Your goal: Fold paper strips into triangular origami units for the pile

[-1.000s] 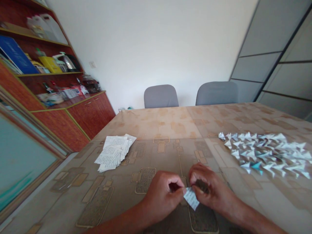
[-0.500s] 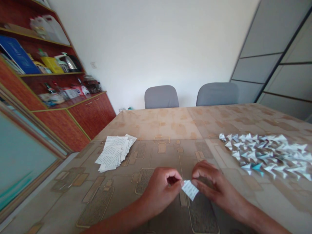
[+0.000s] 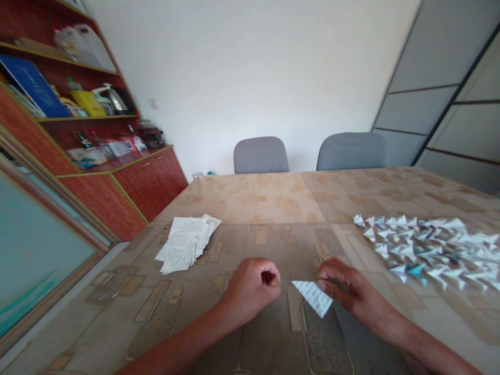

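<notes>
Between the thumb and fingers of my right hand point(image 3: 347, 291) is a small folded piece of printed paper point(image 3: 313, 298), a triangle pointing down toward me. My left hand point(image 3: 255, 281) is curled just left of it, thumb and fingertips together, apart from the paper; nothing shows in it. On the table's left side lies a loose stack of printed paper pieces point(image 3: 182, 249). Rows of folded, pointed paper pieces point(image 3: 406, 252) cover the right side, one of them partly teal.
The patterned tablecloth point(image 3: 281, 200) spreads under everything. Two grey chairs point(image 3: 261, 155) stand at the far edge by the white wall. A red-brown cabinet point(image 3: 152, 182) with filled shelves is at the left, and grey sliding panels point(image 3: 422, 109) are at the right.
My left hand has let go of the paper and moved a little left. My right hand keeps hold of it and has shifted slightly right; more of the triangle shows.
</notes>
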